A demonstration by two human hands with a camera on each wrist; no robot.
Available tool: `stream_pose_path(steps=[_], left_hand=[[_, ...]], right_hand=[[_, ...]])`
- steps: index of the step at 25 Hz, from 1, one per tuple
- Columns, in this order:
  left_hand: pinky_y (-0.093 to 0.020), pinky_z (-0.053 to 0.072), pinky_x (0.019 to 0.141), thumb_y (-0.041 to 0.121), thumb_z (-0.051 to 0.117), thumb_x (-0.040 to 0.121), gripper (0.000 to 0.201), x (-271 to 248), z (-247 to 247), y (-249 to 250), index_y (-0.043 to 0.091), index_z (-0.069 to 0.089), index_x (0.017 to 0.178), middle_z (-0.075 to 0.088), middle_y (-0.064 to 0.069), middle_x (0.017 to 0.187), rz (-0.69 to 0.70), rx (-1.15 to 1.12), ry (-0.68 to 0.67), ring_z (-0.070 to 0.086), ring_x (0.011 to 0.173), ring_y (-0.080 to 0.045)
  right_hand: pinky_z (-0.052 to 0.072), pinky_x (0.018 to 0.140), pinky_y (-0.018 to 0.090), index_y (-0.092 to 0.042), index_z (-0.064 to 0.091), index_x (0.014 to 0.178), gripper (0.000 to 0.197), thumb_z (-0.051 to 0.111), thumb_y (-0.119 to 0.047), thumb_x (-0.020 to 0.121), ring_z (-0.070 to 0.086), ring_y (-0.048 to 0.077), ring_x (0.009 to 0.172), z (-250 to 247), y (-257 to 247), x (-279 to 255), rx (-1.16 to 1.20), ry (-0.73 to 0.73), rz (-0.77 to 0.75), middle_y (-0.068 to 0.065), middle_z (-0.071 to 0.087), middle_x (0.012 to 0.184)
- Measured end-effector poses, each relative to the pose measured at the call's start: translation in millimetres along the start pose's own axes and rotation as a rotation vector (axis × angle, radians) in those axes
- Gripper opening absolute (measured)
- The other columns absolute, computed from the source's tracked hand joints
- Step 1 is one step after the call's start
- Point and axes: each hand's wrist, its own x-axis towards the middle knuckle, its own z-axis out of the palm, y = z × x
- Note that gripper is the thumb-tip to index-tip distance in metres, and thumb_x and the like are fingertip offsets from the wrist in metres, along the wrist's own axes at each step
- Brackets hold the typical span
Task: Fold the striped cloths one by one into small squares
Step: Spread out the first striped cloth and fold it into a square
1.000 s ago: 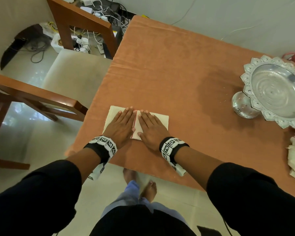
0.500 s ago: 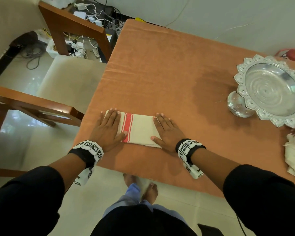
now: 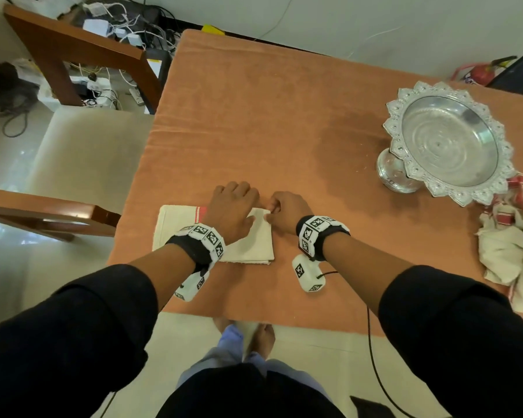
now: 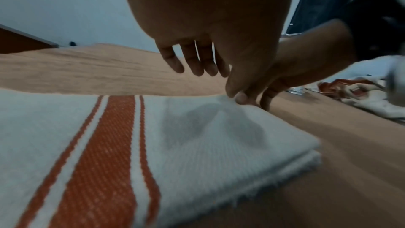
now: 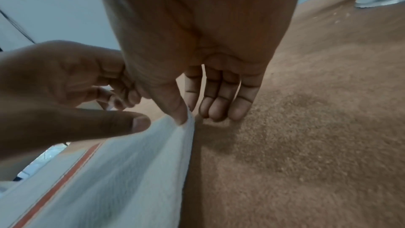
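Covering table (image 3: 254,116), orange cloth.

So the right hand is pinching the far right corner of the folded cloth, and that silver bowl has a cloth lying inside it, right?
Not quite. The right hand does pinch the far right corner of the folded cloth, but the silver bowl holds nothing, as the head view shows. The crumpled striped cloths lie on the table beside it.

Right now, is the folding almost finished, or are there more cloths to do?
Not nearly. One striped cloth lies in a flat folded rectangle, not yet a small square. The right hand pinches its far right corner, with the left hand just above the cloth, likely for another fold. A crumpled pile of cloths beside the silver bowl still waits.
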Motion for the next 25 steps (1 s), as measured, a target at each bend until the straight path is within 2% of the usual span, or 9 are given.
stream_pose_path(steps=[3,5,10,12,14,17,21,23,25], left_hand=[[-0.039,0.037,0.071,0.051,0.062,0.084,0.033,-19.3,16.2,21.2,0.020,0.063,0.096,0.064,-0.002,0.089,0.139,0.000,0.021,0.060,0.081,-0.030],[-0.037,0.032,0.066,0.061,0.059,0.084,0.046,-35.9,30.5,35.7,0.017,0.063,0.094,0.062,-0.003,0.084,0.170,-0.002,0.000,0.059,0.074,-0.029],[-0.037,0.029,0.067,0.081,0.059,0.070,0.065,-58.0,41.7,68.0,0.018,0.058,0.088,0.059,-0.002,0.084,-0.082,0.023,-0.115,0.054,0.076,-0.027],[-0.039,0.034,0.070,0.076,0.062,0.074,0.062,-56.4,39.7,74.4,0.016,0.061,0.090,0.062,-0.005,0.088,-0.146,0.033,-0.142,0.057,0.082,-0.029],[-0.039,0.038,0.074,0.060,0.058,0.089,0.048,-52.2,34.1,77.5,0.014,0.064,0.099,0.065,-0.008,0.098,-0.161,0.053,-0.128,0.059,0.092,-0.032],[-0.035,0.034,0.072,0.038,0.050,0.097,0.032,-50.9,30.6,79.0,0.011,0.065,0.105,0.066,-0.010,0.106,-0.177,0.067,-0.103,0.061,0.099,-0.034],[-0.032,0.033,0.063,0.043,0.059,0.087,0.028,-65.5,16.3,72.8,0.017,0.061,0.080,0.066,-0.006,0.085,-0.260,-0.111,-0.019,0.063,0.081,-0.030],[-0.034,0.034,0.055,0.043,0.059,0.082,0.031,-78.6,9.5,63.6,0.015,0.055,0.069,0.062,-0.005,0.069,-0.311,-0.273,0.072,0.060,0.066,-0.029],[-0.039,0.041,0.052,0.040,0.062,0.077,0.028,-97.1,4.3,50.7,0.016,0.054,0.066,0.058,-0.002,0.059,-0.370,-0.448,0.204,0.055,0.056,-0.026]], right_hand=[[0.055,0.064,0.030,-0.021,0.067,0.078,0.011,0.074,-0.015,0.072,0.067,0.013,0.069,-1.1,-2.0,0.6,0.139,0.020,0.048,-0.007,0.068,0.072],[0.060,0.063,0.034,-0.019,0.066,0.080,0.011,0.075,-0.016,0.075,0.072,0.017,0.067,-1.9,-6.0,-0.2,0.242,-0.014,0.088,-0.002,0.073,0.071],[0.057,0.051,0.034,-0.014,0.058,0.098,0.019,0.070,-0.007,0.085,0.072,0.024,0.059,2.8,-11.0,-11.3,0.464,-0.094,0.190,0.016,0.074,0.087],[0.058,0.050,0.036,-0.014,0.055,0.102,0.023,0.069,-0.004,0.087,0.069,0.023,0.056,3.7,-12.2,-14.7,0.496,-0.106,0.208,0.017,0.071,0.092],[0.058,0.050,0.035,-0.015,0.053,0.103,0.024,0.067,-0.003,0.089,0.067,0.022,0.055,3.4,-12.3,-15.8,0.479,-0.116,0.192,0.018,0.068,0.095],[0.058,0.052,0.039,-0.018,0.054,0.100,0.023,0.063,0.001,0.090,0.065,0.025,0.054,-0.1,-15.2,-17.8,0.473,-0.133,0.114,0.019,0.066,0.092],[0.062,0.059,0.043,-0.015,0.066,0.100,0.021,0.060,0.002,0.089,0.069,0.024,0.059,-13.3,-29.3,-22.9,0.427,-0.162,0.001,0.016,0.071,0.079],[0.062,0.060,0.038,-0.011,0.074,0.097,0.019,0.059,0.000,0.091,0.070,0.023,0.062,-21.2,-40.8,-22.5,0.409,-0.194,-0.030,0.014,0.073,0.082],[0.061,0.059,0.034,-0.004,0.076,0.098,0.019,0.057,-0.003,0.094,0.070,0.024,0.062,-26.7,-56.4,-19.8,0.420,-0.256,-0.044,0.020,0.075,0.089]])
